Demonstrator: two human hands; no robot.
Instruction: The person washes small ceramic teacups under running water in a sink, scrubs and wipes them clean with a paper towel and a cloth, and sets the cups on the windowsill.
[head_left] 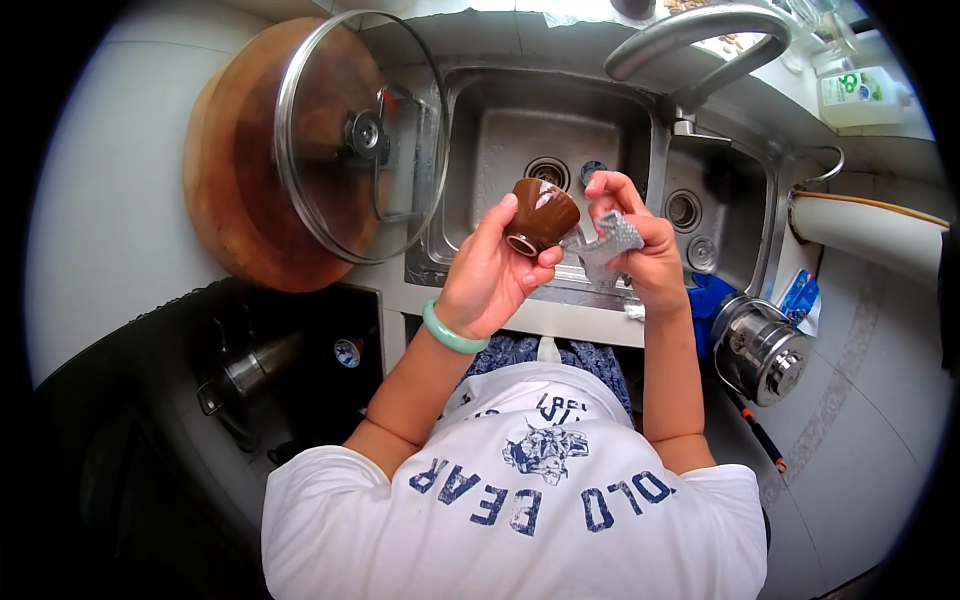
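Note:
A small glossy brown cup (545, 212) is tilted in my left hand (487, 275), its pale-ringed base turned toward me. The fingers and thumb wrap around its side. To the right of the cup, my right hand (645, 245) pinches a crumpled grey cloth (606, 246), one end of which hangs toward the cup; I cannot tell whether it touches. Both hands are above the near edge of the stainless steel sink (480, 150). What is inside the cup is hidden.
A glass lid (368, 133) leans against a round wooden board (235, 150) left of the sink. A curved faucet (700, 40) arches over the back. At right stand a steel pot (765, 350), a detergent bottle (860, 97) and a white pipe (860, 222).

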